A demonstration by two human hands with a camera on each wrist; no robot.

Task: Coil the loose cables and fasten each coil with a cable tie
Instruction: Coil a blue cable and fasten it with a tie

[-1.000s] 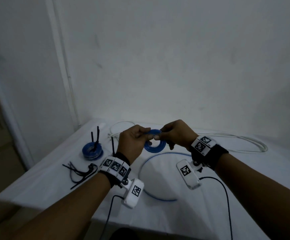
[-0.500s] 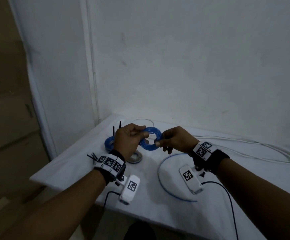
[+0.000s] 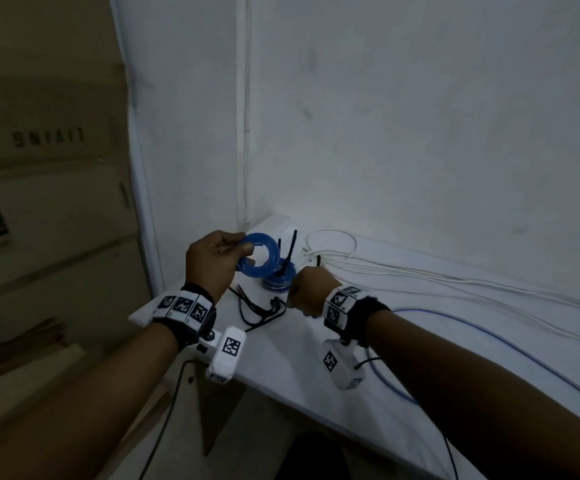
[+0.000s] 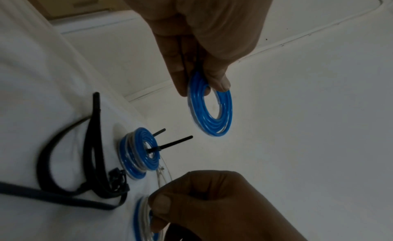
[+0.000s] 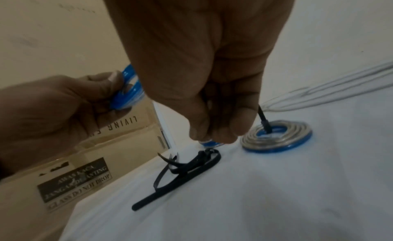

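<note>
My left hand (image 3: 243, 252) holds a small blue cable coil (image 3: 259, 256) up above the table's left corner, pinched between thumb and fingers (image 4: 219, 83). My right hand (image 3: 293, 299) is lower, knuckles up and fingers curled (image 5: 212, 135), just above a bundle of loose black cable ties (image 3: 264, 308). I see nothing held in it. Behind the ties lies a blue coil (image 4: 138, 154) with black tie tails standing up. Beside my right fingertips lies a silver-and-blue tied coil (image 5: 276, 137).
A loose blue cable (image 3: 489, 336) curves over the white table (image 3: 281, 386) under my right forearm. White cables (image 3: 420, 271) run along the back wall. A large cardboard box (image 3: 39, 202) stands left of the table. Black wrist-camera leads hang off the front edge.
My right hand let go of the blue coil and dropped down-left to the black ties. My left hand keeps the coil raised. My head turned left.
</note>
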